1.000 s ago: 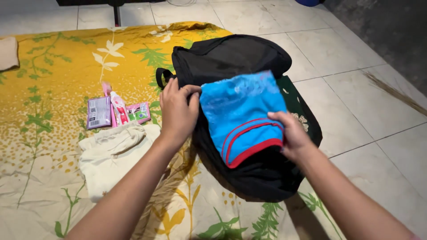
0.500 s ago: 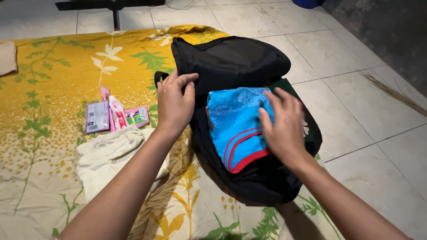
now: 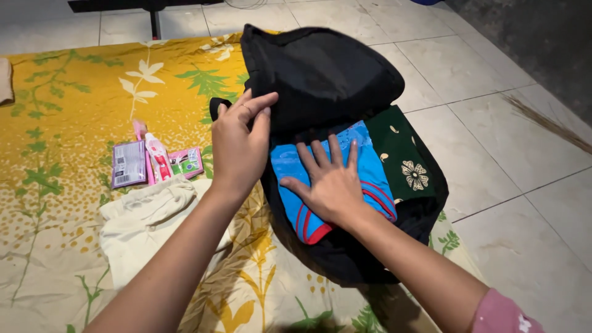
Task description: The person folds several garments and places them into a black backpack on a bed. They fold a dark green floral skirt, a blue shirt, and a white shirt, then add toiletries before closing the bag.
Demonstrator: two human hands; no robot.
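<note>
My left hand [image 3: 239,145] is pinched shut on the edge of the black bag's flap [image 3: 320,74], fingers curled over the fabric and lifting it up and back so the opening stays wide; my right hand [image 3: 330,182] grips nothing, lying flat with the fingers spread, palm pressed down on the folded blue cloth [image 3: 370,169]; that cloth, blue with red stripes along its near hem, sits inside the open black bag [image 3: 345,259], on the left side of the compartment; just beside it, to the right and touching it, I see a dark green cloth [image 3: 407,154] with pale flower motifs, also inside the bag; the bag itself lies on a yellow sheet [image 3: 80,86] printed with green and white leaves, its far right part hanging over onto the pale tiled floor [image 3: 524,154]; left of my left forearm a cream folded garment [image 3: 145,225] rests on the sheet, near the bag but apart from it; beyond that garment, a small cluster of sachets [image 3: 129,163] and a small pink and white tube [image 3: 157,157] lie together on the sheet; at the far edge a dark stand base [image 3: 151,15] is on the tiles; a pink sleeve [image 3: 502,314] shows at my right elbow.
</note>
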